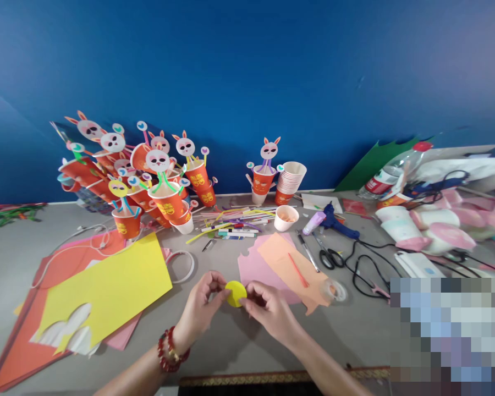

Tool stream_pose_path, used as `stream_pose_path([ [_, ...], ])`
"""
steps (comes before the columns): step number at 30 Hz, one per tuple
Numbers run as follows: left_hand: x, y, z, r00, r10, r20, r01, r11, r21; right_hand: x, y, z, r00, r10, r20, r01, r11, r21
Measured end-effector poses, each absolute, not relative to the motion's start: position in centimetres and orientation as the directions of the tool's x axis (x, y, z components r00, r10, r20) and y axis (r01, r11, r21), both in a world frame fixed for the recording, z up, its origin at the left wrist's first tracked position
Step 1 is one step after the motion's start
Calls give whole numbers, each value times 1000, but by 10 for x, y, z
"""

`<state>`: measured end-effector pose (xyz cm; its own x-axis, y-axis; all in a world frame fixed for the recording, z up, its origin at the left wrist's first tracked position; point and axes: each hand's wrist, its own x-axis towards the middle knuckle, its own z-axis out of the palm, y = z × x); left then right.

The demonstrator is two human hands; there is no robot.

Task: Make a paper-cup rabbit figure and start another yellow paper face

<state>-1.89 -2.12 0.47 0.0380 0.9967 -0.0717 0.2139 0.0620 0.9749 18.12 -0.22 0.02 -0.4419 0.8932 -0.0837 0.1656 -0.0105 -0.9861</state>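
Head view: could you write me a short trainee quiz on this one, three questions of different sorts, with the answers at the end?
1. What do the left hand and the right hand hold between them?
2. True or false: the black-handled scissors lie to the right of the large yellow sheet.
3. Which wrist wears the beaded bracelets? A) left B) right C) both

Key:
1. A small, round yellow disc, pinched at its edges.
2. True.
3. A
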Motion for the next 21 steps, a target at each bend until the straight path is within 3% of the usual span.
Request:
stream_pose_path([
  [6, -9, -34, 11, 321, 940, -115, 336, 1, 942, 192, 12, 1, -469, 873, -131, 134, -76, -988],
  [11, -9, -27, 13, 332, 940, 76, 583, -268, 767, 202, 34, 8, -482, 872, -89, 323, 83, -943],
  [14, -11, -19, 16, 357, 918, 171, 665, -379, 643, 201, 43, 7, -502, 861, -85, 330, 99, -939],
  [21, -17, -12, 23, 427, 877, 222, 732, -479, 484, 189, 41, -1, -540, 839, -66, 318, 130, -939],
])
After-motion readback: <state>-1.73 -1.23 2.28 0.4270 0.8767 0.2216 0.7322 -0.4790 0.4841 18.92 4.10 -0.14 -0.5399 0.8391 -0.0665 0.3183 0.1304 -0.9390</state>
